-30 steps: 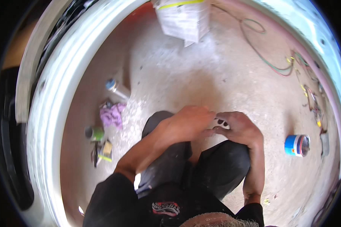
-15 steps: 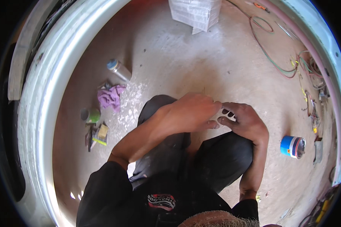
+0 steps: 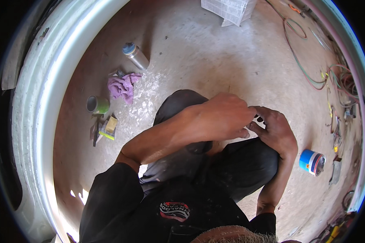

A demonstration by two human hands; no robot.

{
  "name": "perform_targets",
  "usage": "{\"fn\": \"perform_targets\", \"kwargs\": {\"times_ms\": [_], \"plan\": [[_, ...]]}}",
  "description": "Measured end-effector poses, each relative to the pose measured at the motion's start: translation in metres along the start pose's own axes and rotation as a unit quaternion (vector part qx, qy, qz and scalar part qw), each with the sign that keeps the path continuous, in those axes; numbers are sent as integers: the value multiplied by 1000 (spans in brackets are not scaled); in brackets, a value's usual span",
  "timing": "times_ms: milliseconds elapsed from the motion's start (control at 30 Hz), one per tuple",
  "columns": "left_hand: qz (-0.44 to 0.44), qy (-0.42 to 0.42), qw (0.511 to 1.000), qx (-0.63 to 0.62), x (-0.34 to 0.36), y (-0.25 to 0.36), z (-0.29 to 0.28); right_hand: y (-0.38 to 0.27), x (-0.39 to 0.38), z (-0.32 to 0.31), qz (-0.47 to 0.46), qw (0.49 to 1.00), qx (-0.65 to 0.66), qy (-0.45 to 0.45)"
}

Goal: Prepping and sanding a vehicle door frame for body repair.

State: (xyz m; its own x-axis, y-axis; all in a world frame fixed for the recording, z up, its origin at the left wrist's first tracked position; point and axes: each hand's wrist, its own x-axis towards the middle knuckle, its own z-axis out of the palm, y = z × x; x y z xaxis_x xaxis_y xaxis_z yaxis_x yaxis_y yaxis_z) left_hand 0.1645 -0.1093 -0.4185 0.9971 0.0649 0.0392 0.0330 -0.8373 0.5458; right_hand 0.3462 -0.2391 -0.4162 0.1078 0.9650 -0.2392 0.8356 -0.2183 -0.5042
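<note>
Whether the left hand (image 3: pixel 229 116) and right hand (image 3: pixel 276 133), close together above the knees (image 3: pixel 251 160), grasp anything I cannot tell; swinging the right forearm (image 3: pixel 276 180) outward could tip the blue can (image 3: pixel 310 162) near the floor's (image 3: pixel 207 52) right edge.

Over the knees (image 3: pixel 251 160), the left hand (image 3: pixel 227 115) and right hand (image 3: pixel 273 129) are facing each other, curling in close together (anything pinched between them is hiding from view). On the floor (image 3: pixel 190 60) to the left, a bottle (image 3: pixel 138 58) is sitting near a purple rag (image 3: pixel 121 87) and a green cylinder (image 3: pixel 101 105). To the right, a blue can (image 3: pixel 309 161) is resting, with hoses (image 3: pixel 321 87) coiling farther off.
</note>
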Motion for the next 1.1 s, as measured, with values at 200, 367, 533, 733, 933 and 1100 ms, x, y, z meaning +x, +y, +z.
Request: {"fn": "perform_targets", "kwargs": {"times_ms": [200,367,533,733,933,1100], "plan": [[-9,-5,1000,-9,-5,-4,-5,-10,7,-1,-14,1000,1,-15],[-15,-2,1000,-8,-7,-6,-8,-8,13,3,-12,1000,-8,-14],[-12,31,999,-11,-17,-17,-12,-19,9,10,-8,996,-77,32],[-14,37,999,-19,-15,-24,-25,-43,-10,19,51,993,-102,26],[2,33,999,-27,-9,-42,-27,-36,6,26,18,993,-91,73],[-40,-14,999,-7,-3,-40,-27,-36,9,26,21,997,-60,50]]}}
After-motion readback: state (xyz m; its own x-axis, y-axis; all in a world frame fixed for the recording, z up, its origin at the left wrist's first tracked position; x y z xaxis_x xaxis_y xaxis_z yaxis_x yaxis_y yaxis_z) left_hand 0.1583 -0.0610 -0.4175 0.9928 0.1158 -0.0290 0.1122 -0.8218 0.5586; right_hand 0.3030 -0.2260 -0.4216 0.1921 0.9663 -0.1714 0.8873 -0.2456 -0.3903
